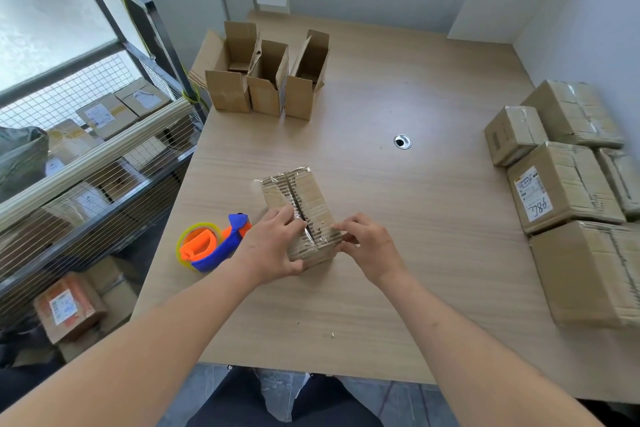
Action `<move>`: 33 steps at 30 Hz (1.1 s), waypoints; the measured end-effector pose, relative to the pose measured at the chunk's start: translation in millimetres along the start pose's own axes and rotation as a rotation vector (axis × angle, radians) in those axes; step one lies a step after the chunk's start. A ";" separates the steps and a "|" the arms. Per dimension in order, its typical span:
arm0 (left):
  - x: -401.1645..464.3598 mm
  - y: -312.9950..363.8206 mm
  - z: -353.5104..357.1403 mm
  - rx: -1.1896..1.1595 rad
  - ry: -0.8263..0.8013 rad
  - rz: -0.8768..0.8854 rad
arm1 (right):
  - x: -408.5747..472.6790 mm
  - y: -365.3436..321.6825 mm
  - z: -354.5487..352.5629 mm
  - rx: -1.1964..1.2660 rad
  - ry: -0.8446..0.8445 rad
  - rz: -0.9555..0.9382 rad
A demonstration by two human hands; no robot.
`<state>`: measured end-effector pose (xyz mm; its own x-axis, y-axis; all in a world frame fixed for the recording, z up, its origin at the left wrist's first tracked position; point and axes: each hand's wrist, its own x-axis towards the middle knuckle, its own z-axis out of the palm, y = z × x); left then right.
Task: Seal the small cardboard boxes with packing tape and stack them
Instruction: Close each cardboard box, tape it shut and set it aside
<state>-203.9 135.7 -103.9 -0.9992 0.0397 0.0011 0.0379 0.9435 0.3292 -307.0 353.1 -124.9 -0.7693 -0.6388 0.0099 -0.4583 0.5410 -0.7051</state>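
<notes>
Tabletop (415, 253) middle: left hand (273, 246) grips the taped box (304, 211), right hand (367, 246) pinches its near corner.

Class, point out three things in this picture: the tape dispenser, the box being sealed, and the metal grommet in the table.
Tape dispenser (221, 246), head view: its blue handle.
Box being sealed (304, 198), head view: its taped top face.
Metal grommet (402, 141), head view: its centre.

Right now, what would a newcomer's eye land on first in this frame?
Both hands, left hand and right hand, hold a taped cardboard box at the table's centre. Just left of it lies an orange-and-blue tape dispenser. Three open boxes stand at the far edge.
</notes>
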 end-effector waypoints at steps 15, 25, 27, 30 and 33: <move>2.5 -10.1 -5.1 0.047 -0.172 0.021 | -11.5 -8.8 11.4 0.046 0.047 0.155; 15.8 -2.4 -11.4 -0.036 -0.142 0.149 | -10.8 -43.4 19.6 -0.432 -0.229 0.133; 18.1 -6.0 -19.0 -0.093 -0.159 0.151 | -8.9 -44.5 24.7 -0.511 -0.176 0.102; 22.5 -15.8 -24.9 -0.101 -0.144 0.161 | -4.7 -40.6 25.4 -0.567 -0.134 0.054; 28.2 -27.2 -21.9 -0.158 -0.071 0.162 | 2.3 -36.3 11.5 -0.677 -0.130 -0.007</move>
<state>-233.4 104.0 -92.2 -0.9766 0.2150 0.0016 0.1901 0.8600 0.4736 -286.9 325.7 -107.4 -0.7249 -0.6813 -0.1019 -0.6730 0.7319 -0.1067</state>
